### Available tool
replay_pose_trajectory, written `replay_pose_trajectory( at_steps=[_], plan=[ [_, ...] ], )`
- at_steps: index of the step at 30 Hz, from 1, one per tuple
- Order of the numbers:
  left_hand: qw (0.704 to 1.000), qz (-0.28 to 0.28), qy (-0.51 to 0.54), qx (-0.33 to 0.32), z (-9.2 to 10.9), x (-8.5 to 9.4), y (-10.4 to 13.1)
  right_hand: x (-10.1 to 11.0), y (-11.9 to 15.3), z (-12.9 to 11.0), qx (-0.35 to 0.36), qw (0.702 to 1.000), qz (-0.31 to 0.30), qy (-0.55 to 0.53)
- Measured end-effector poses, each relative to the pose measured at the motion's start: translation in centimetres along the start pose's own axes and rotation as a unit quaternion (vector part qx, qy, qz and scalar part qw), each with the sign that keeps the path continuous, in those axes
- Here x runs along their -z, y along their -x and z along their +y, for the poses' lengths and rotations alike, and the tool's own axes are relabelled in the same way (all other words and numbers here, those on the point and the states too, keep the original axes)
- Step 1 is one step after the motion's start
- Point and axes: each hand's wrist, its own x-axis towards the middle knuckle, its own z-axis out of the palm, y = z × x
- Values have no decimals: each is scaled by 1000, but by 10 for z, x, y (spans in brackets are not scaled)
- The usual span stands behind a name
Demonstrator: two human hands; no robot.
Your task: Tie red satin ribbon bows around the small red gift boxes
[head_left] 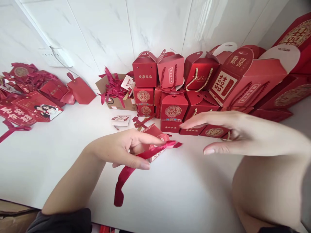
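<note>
My left hand (121,147) is near the middle of the white table, with a dark red ribbon (125,176) held between thumb and fingers. One end of the ribbon hangs down toward the near side; the other has a knot or loop by the index fingertip. Just behind the ribbon and fingers is a small red box (155,132), partly hidden by them. To the right, my right hand (218,134) hovers above the table, thumb and fingers apart, holding nothing. It does not touch the ribbon.
Stacked red gift boxes (173,111) line the wall at the right. A cardboard box (126,104) of ribbons stands left of them, with a white card (120,120) before it. Several red packages (41,106) lie at the far left of the table (60,152).
</note>
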Motion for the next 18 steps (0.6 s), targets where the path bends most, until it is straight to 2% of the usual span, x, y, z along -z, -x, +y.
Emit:
replay_pose_trajectory(
  at_steps=[3,6,9,12,15,18],
  plan=[
    [999,-36,-24,-2,2,2,-4,-27,-34,-3,93,977,-80,-174],
    [1000,-20,-15,-7,6,6,-4,-46,-52,5,82,968,-109,-210],
    [998,22,-25,-44,10,11,1,-48,-52,6,62,977,-81,-185],
    [994,63,-32,-80,13,13,4,-43,-46,0,67,986,-19,-149],
    [995,88,-16,-37,15,7,3,-47,-48,-5,61,986,14,-155],
    [993,115,-17,10,17,0,2,-59,-56,-5,88,982,-5,-166]
  ],
)
